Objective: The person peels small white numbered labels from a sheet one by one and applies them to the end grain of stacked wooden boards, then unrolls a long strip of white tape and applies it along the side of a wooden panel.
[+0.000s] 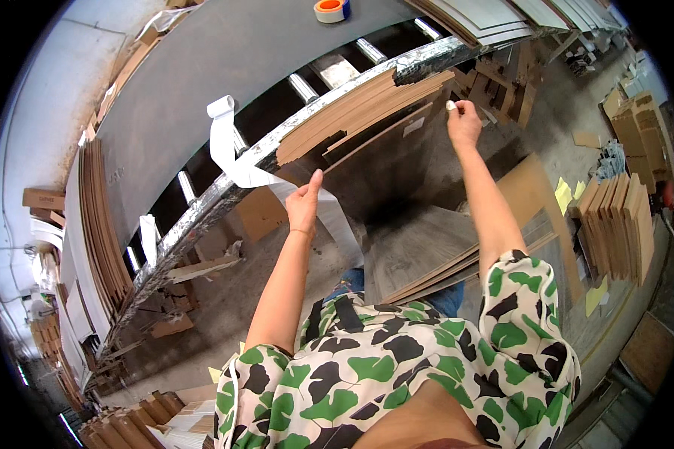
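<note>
A dark brown flat panel (382, 161) hangs on edge in front of me, with a small white label (413, 126) near its upper right. My left hand (303, 203) is closed at the panel's upper left corner, thumb on top. Close by, a long white paper strip (251, 176) trails from a loose roll (220, 107) down past my wrist. My right hand (464, 126) is a closed fist just beyond the panel's right end, a small white patch at the thumb tip; whatever its fingers hold is hidden. Behind the panel rests a stack of brown cardboard sheets (363, 108).
A metal-edged roller table (191, 97) curves across the far side, bearing tape rolls (331, 10) and stacked sheets (101, 224). Dark panels (427, 251) lean near my legs. Upright cardboard bundles (614, 224) stand at right, with boxes (636, 135) beyond. Scraps lie under the table.
</note>
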Action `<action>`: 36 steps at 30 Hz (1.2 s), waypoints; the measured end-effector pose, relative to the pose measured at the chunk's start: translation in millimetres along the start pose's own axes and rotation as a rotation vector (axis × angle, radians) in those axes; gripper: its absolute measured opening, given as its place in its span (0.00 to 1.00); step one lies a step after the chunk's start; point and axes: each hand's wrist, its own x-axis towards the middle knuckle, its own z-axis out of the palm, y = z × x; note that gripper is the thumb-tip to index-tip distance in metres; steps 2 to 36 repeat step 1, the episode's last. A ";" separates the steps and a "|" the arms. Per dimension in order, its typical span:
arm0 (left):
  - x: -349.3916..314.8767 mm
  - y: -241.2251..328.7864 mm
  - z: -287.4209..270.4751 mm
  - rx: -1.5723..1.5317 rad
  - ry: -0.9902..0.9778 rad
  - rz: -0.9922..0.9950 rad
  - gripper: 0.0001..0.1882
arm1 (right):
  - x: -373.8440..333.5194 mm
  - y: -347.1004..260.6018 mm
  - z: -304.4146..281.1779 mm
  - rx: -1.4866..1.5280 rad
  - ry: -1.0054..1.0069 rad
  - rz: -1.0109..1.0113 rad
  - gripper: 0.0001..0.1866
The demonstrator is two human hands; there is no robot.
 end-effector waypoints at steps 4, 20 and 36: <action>-5.6 -1.6 -3.5 -0.016 -0.042 0.018 0.35 | 0.2 -2.8 -0.9 0.000 0.001 -0.005 0.14; -5.6 -1.6 -3.5 -0.016 -0.042 0.018 0.35 | 0.2 -2.8 -0.9 0.000 0.001 -0.005 0.14; -5.6 -1.6 -3.5 -0.016 -0.042 0.018 0.35 | 0.2 -2.8 -0.9 0.000 0.001 -0.005 0.14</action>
